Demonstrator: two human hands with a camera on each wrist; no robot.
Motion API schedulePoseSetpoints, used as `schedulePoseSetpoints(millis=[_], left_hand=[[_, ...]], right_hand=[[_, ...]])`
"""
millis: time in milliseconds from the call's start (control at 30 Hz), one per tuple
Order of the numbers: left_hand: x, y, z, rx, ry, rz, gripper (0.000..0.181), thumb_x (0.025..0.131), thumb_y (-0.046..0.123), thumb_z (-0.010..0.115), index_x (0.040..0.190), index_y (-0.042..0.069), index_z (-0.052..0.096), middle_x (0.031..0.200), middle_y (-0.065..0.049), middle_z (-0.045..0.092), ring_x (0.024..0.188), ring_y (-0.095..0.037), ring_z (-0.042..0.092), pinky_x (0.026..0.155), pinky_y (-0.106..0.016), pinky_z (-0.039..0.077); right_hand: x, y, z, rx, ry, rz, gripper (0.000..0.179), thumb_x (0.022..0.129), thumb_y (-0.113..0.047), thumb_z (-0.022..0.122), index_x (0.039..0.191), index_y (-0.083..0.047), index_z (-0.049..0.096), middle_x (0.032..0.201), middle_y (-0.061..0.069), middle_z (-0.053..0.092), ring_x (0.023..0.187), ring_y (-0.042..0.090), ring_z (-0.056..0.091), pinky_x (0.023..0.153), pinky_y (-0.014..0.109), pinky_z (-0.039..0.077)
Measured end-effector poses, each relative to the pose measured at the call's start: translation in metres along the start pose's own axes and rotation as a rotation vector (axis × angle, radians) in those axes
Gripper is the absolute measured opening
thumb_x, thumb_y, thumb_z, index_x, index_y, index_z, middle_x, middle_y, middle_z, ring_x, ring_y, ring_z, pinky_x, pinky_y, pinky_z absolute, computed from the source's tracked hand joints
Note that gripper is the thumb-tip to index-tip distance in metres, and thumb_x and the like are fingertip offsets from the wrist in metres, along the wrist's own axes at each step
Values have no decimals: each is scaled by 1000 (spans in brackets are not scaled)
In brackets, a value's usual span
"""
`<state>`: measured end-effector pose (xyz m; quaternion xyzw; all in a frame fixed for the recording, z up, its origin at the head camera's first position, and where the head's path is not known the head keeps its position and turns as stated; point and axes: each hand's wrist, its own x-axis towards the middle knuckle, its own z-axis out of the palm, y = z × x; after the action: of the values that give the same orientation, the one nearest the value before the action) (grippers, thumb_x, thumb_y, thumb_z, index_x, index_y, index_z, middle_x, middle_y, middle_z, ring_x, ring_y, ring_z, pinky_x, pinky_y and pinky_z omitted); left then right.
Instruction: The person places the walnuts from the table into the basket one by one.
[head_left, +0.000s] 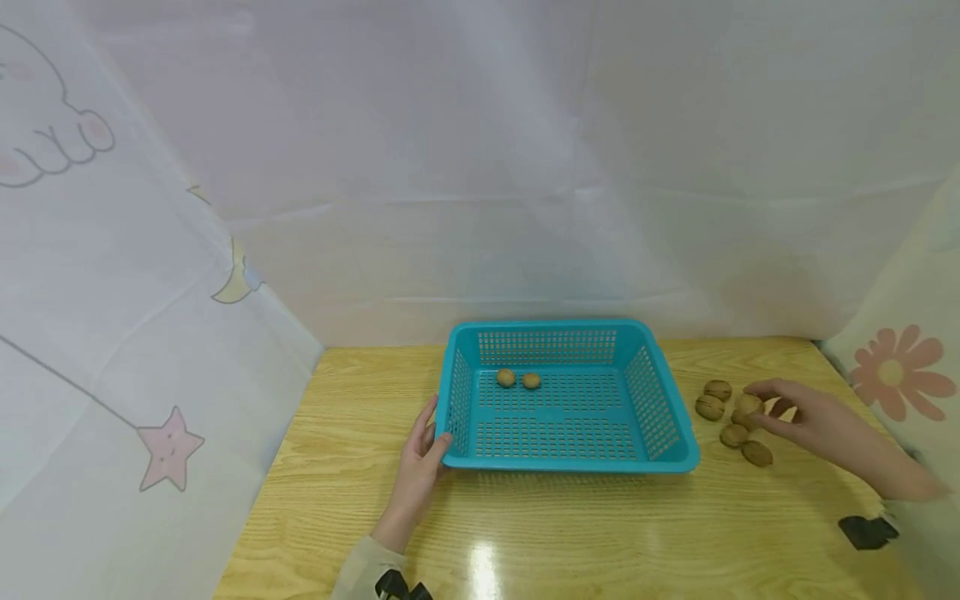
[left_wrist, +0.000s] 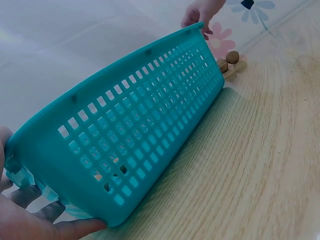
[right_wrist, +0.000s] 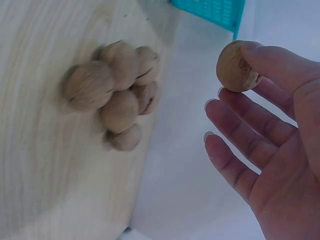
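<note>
- Your left hand (head_left: 416, 475) grips the turquoise rectangular plastic basket with perforated walls (head_left: 555, 464) near its front left corner. The head view shows your thumb over the rim; the left wrist view adds your fingers (left_wrist: 82, 229) against the basket's outside.
- Your right hand (head_left: 821, 421) pinches a round brown walnut (right_wrist: 231, 70) between thumb and index finger. The right wrist view shows the other three fingers extended, clear of the nut.
- Six loose brown walnuts (right_wrist: 120, 109) sit in a tight cluster just beside the basket's right end. From the head your pinched walnut overlaps the cluster; only the right wrist view shows it apart from them and lets you count all six.
- Inside the basket, two small brown walnuts (head_left: 518, 380) lie next to each other toward the far left, plain only in the head view. Through the wall holes in the left wrist view you cannot make them out clearly.
- The yellow wood-grain desk (head_left: 585, 533) carries the basket and the cluster. In the head view you also see, behind and at both sides, pale cloth (head_left: 450, 208) printed with a star, a moon and a reddish flower.
</note>
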<state>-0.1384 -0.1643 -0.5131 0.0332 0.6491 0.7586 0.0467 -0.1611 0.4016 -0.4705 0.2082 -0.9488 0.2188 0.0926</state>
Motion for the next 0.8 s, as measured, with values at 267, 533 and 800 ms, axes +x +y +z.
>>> schedulePoseSetpoints(millis=[267,533,800], left_hand=[[0,0,0,0,2,-6,68,109,12,51,168,24,19,164,-23,36,140,-51,46,99,-49,56],[-1,-3,-2,-7,-14,-6,68,110,14,50,168,24,18,165,-24,34,141,-51,44,100,-48,55],[1,-3,-1,-11,-19,0,67,110,15,51,168,23,18,164,-25,35,140,-52,44,101,-50,55]], right_hand=[[27,-35,-14,-8,-20,-42,35,92,-13,79,126,-9,68,107,-3,68,85,-5,56,64,27,51],[62,-71,-18,-3,-74,-50,32,98,-21,75,127,-8,69,114,-1,70,91,12,63,72,34,55],[98,-87,-8,58,-124,-98,34,100,-23,73,131,-10,67,122,2,70,98,17,64,78,38,55]])
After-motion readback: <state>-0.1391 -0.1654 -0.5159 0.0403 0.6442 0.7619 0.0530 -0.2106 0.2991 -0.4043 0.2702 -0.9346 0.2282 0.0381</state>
